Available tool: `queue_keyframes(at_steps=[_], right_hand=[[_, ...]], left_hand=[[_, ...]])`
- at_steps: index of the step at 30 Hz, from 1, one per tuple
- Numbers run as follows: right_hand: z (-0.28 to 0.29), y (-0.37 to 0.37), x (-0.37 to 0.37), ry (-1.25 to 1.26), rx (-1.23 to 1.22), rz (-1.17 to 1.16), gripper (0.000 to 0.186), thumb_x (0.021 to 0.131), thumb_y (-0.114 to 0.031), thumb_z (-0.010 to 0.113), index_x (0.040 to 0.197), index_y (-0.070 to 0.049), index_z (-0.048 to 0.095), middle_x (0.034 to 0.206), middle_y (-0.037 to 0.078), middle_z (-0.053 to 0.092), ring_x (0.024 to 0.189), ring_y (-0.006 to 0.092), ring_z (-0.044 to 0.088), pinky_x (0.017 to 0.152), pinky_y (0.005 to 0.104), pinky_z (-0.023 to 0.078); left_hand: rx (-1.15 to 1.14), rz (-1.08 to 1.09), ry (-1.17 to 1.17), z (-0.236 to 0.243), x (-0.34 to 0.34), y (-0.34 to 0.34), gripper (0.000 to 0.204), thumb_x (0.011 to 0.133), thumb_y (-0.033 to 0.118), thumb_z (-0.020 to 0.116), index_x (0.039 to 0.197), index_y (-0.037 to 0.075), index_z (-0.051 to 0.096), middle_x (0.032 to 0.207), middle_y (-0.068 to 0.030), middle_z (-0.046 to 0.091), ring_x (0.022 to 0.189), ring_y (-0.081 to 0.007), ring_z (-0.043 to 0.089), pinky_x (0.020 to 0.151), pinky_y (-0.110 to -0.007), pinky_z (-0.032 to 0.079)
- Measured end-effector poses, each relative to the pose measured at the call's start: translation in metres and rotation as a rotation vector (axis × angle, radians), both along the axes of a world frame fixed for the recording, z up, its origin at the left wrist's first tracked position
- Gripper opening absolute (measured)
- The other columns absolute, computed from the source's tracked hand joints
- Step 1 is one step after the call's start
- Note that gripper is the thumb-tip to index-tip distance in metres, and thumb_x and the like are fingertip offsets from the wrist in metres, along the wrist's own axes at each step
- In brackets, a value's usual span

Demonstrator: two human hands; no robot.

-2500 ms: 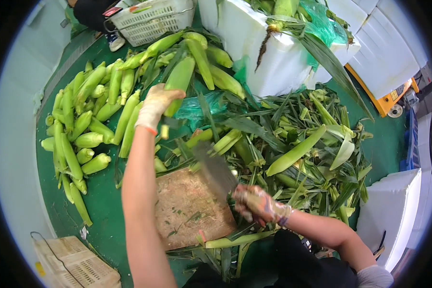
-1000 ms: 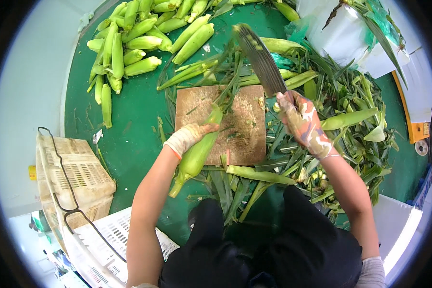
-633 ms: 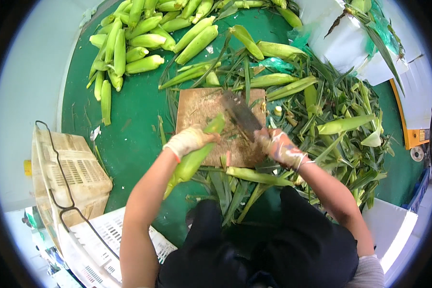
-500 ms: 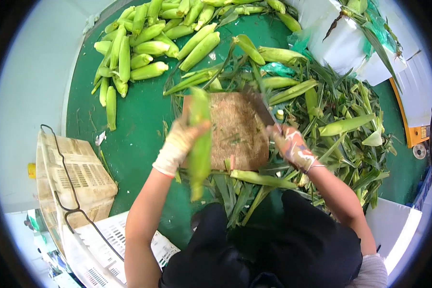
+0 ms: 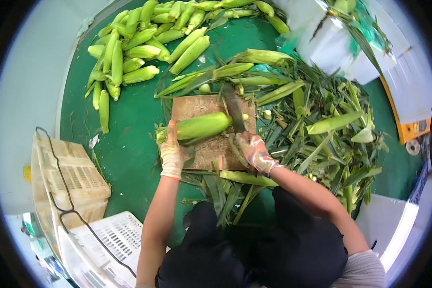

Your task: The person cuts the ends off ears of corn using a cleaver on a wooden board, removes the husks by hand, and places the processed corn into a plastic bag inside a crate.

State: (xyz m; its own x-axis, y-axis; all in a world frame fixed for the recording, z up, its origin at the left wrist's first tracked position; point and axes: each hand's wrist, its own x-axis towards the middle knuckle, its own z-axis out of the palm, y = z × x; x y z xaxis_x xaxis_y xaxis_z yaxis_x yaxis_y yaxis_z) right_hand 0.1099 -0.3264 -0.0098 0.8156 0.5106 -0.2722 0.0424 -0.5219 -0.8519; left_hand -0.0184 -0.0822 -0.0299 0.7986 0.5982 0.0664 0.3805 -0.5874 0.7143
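Observation:
An ear of corn (image 5: 204,126) in its green husk lies across a worn wooden cutting board (image 5: 189,104). My gloved left hand (image 5: 172,156) is closed round the ear near its left end. In my gloved right hand (image 5: 255,152) is a knife (image 5: 234,108) with a wide dark blade, its handle mostly hidden by the fingers. The blade stands against the right end of the ear, where a pale stem stub shows just past it. A strip of green leaf hangs by my right fingers.
Unshucked ears (image 5: 144,52) are piled at the far left of the green surface. Husks and leaves (image 5: 317,149) heap up on the right, beside white foam boxes (image 5: 331,43). Plastic crates (image 5: 77,168) stand at the lower left; a loose husk (image 5: 247,178) lies before the board.
The ear has gone from upright in my left hand, left of the board, to lying across it. The knife has come left to the ear's right end.

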Motion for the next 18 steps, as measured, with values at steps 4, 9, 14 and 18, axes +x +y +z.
queue_keyframes(at_steps=[4,9,14,18], right_hand=[[-0.025,-0.007,0.009,-0.35,-0.179,0.339,0.024,0.091,-0.024,0.048,0.106,-0.008,0.059,0.086,0.018,0.058,0.077,0.0314,0.058,0.064,0.0415,0.047],[-0.011,-0.091,0.055,-0.566,-0.376,0.07,0.028,0.091,-0.027,0.05,0.098,-0.003,0.061,0.085,0.022,0.063,0.079,0.0362,0.062,0.068,0.0416,0.051],[0.025,-0.091,0.022,-0.566,-0.404,-0.254,0.022,0.087,-0.021,0.062,0.101,-0.008,0.051,0.083,0.015,0.066,0.07,0.0308,0.067,0.06,0.0382,0.052],[0.011,-0.036,0.014,-0.727,-0.345,0.233,0.026,0.083,-0.027,0.065,0.098,-0.01,0.053,0.083,0.013,0.064,0.07,0.0321,0.064,0.065,0.0412,0.051]], left_hand=[[0.079,-0.003,-0.084,0.058,0.007,-0.015,0.044,0.099,0.034,0.049,0.124,-0.001,0.054,0.113,-0.0114,0.063,0.103,-0.0203,0.059,0.087,-0.034,0.046],[-0.472,0.284,-0.372,0.117,-0.005,-0.007,0.037,0.095,0.037,0.057,0.094,0.001,0.064,0.081,-0.0025,0.063,0.067,-0.0095,0.057,0.06,-0.025,0.046],[-0.603,0.332,-0.34,0.12,-0.002,-0.008,0.045,0.089,0.048,0.06,0.092,0.003,0.064,0.079,-0.0022,0.061,0.066,-0.0115,0.054,0.063,-0.028,0.046],[-0.535,0.331,-0.179,0.104,-0.002,0.004,0.043,0.09,0.042,0.062,0.1,0.001,0.061,0.082,-0.0078,0.061,0.069,-0.0194,0.056,0.067,-0.033,0.047]])
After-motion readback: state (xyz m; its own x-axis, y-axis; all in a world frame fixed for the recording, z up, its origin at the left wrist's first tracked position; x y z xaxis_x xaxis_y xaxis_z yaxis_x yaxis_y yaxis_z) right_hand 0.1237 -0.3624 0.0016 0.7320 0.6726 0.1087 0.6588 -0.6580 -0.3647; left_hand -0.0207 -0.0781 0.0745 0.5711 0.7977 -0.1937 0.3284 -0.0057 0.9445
